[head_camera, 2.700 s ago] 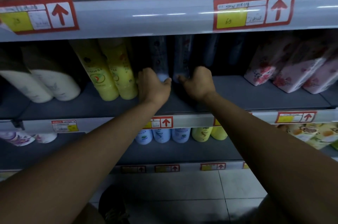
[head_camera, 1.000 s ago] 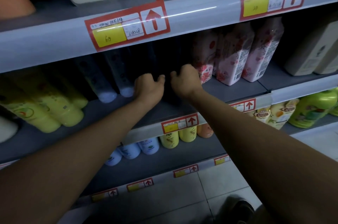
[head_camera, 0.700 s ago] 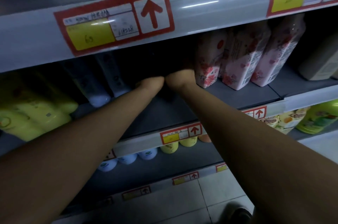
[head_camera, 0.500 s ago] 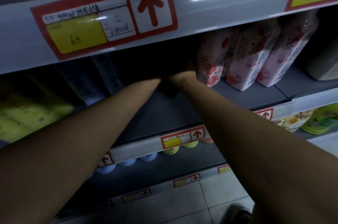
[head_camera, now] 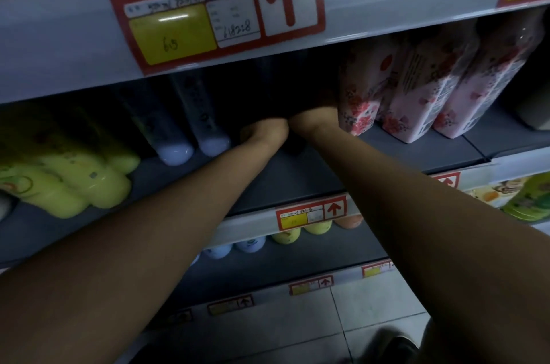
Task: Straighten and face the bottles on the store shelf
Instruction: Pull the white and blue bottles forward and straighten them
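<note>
Both my arms reach deep into the dark middle of the grey shelf point(head_camera: 300, 182). My left hand point(head_camera: 263, 133) and my right hand point(head_camera: 312, 119) sit side by side, almost touching, and their fingers are lost in the shadow. Something dark and low point(head_camera: 295, 148) lies just below them; what it is stays unclear. Left of my left hand stand two dark bottles with pale ends point(head_camera: 175, 152) point(head_camera: 212, 142). Pink floral bottles point(head_camera: 363, 101) stand right beside my right hand.
Yellow-green bottles point(head_camera: 74, 182) lean at the far left. The upper shelf edge carries a red and yellow price tag point(head_camera: 214, 15) low over my hands. Small pale and yellow bottles point(head_camera: 285, 235) line the shelf below, green ones point(head_camera: 526, 200) at right. Tiled floor point(head_camera: 372, 304) lies beneath.
My hands have moved right from the pale-ended dark bottles and gone deeper into the dark gap beside the floral bottles. The view has come closer to the shelf.
</note>
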